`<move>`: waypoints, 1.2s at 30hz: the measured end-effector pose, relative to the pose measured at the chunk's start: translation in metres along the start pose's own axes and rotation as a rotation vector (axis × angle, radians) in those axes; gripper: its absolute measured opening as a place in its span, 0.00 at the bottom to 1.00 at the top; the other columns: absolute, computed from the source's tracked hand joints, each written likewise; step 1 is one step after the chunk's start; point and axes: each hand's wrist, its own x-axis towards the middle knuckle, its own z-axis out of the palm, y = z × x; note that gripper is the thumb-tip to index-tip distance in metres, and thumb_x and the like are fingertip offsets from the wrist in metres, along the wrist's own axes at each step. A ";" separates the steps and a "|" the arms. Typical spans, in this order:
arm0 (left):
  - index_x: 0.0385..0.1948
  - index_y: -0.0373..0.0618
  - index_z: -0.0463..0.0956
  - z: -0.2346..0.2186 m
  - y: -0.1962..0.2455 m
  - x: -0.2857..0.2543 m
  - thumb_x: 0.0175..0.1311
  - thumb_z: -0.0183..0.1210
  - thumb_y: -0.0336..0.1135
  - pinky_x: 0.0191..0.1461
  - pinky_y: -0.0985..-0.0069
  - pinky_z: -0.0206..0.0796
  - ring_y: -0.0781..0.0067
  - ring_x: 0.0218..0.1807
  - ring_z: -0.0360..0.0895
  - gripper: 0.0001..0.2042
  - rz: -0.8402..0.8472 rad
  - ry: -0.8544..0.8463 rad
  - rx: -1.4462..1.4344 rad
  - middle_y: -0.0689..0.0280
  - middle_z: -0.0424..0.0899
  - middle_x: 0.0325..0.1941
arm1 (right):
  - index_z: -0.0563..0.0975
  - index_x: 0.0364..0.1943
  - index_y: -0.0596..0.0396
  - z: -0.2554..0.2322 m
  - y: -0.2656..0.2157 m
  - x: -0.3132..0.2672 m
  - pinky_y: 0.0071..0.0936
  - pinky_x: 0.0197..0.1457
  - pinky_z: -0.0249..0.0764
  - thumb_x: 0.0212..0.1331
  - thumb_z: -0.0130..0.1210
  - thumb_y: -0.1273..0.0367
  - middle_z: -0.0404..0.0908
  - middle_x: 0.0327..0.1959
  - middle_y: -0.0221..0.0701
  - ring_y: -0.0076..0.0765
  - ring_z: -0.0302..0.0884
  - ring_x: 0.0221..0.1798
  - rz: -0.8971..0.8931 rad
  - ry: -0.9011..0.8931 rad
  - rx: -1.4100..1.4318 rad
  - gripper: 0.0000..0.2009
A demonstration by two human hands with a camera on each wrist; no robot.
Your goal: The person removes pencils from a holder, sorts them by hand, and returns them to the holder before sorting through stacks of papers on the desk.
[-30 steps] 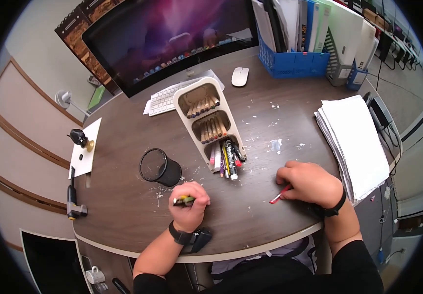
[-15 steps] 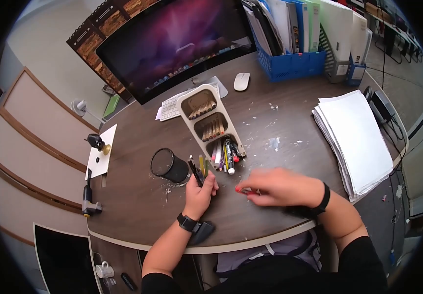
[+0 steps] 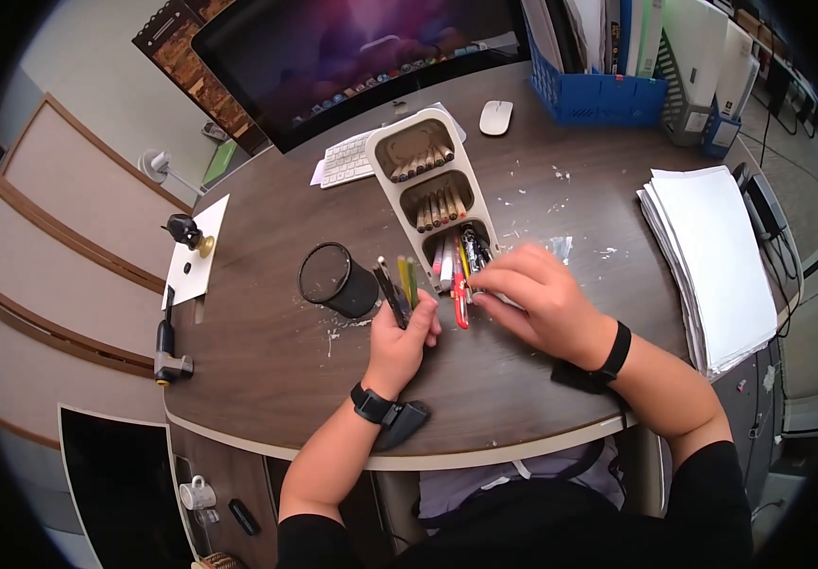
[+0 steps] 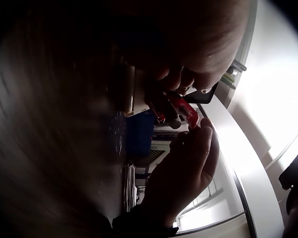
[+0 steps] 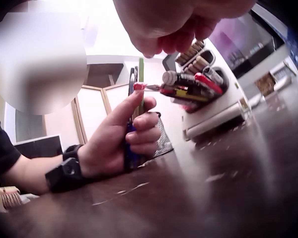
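My left hand (image 3: 399,346) grips an upright bundle of pens and pencils (image 3: 395,284), black, yellow and green. To its right a red pen (image 3: 462,313) sticks out from the front compartment of a beige three-part organizer (image 3: 499,228), its near end free over the desk. The fingertips of my right hand (image 3: 546,303) are right beside this pen, thumb and fingers slightly apart. In the right wrist view, the red end of the pen (image 5: 139,86) points toward my left thumb, with no right finger around it. Markers (image 3: 437,209) fill the other two compartments.
A black mesh pen cup (image 3: 357,289) stands left of my left hand. Beyond are a keyboard (image 3: 347,161), mouse (image 3: 495,118) and monitor (image 3: 352,57). A paper stack (image 3: 712,256) lies at right, below a blue file holder (image 3: 599,100). White scraps litter the desk.
My right hand has carried the red pen from the desk's right side leftward to the organizer's front compartment. My left hand has turned its bundle upright and moved slightly right and forward.
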 end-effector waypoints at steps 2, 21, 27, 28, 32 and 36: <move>0.44 0.41 0.77 -0.001 0.002 -0.003 0.76 0.62 0.37 0.34 0.81 0.69 0.82 0.29 0.76 0.09 -0.024 -0.030 0.041 0.68 0.81 0.29 | 0.85 0.45 0.53 0.001 -0.005 -0.003 0.35 0.44 0.78 0.55 0.71 0.71 0.83 0.37 0.32 0.41 0.81 0.40 -0.009 0.047 0.006 0.13; 0.55 0.38 0.81 0.010 0.019 -0.007 0.67 0.68 0.28 0.42 0.77 0.76 0.76 0.34 0.83 0.16 0.058 -0.256 0.393 0.62 0.90 0.41 | 0.83 0.46 0.57 0.010 -0.010 -0.009 0.29 0.41 0.77 0.62 0.67 0.72 0.85 0.38 0.35 0.36 0.82 0.36 0.208 0.047 0.326 0.10; 0.69 0.36 0.70 0.003 0.014 -0.007 0.74 0.60 0.28 0.36 0.81 0.72 0.81 0.30 0.79 0.23 -0.015 -0.314 0.180 0.60 0.89 0.41 | 0.75 0.47 0.60 -0.019 -0.002 -0.004 0.27 0.33 0.73 0.77 0.53 0.68 0.80 0.33 0.37 0.27 0.73 0.29 0.035 0.443 0.547 0.08; 0.70 0.36 0.69 0.003 0.015 -0.008 0.75 0.60 0.29 0.35 0.82 0.71 0.81 0.29 0.78 0.24 -0.044 -0.323 0.142 0.59 0.89 0.40 | 0.73 0.48 0.59 -0.024 -0.002 -0.001 0.26 0.32 0.72 0.78 0.51 0.67 0.79 0.32 0.37 0.26 0.70 0.28 -0.017 0.494 0.541 0.09; 0.69 0.35 0.70 0.003 0.015 -0.008 0.76 0.60 0.30 0.34 0.82 0.70 0.81 0.28 0.77 0.22 -0.112 -0.316 0.070 0.60 0.88 0.38 | 0.79 0.47 0.60 -0.031 0.005 0.002 0.33 0.34 0.74 0.67 0.65 0.70 0.83 0.36 0.38 0.36 0.78 0.30 -0.170 0.221 0.061 0.10; 0.62 0.37 0.76 0.001 0.016 -0.011 0.75 0.62 0.31 0.35 0.83 0.70 0.84 0.28 0.77 0.18 -0.126 -0.289 0.067 0.64 0.88 0.37 | 0.82 0.54 0.56 0.003 0.000 0.004 0.37 0.41 0.75 0.54 0.72 0.72 0.84 0.36 0.35 0.41 0.81 0.35 0.052 0.046 -0.058 0.21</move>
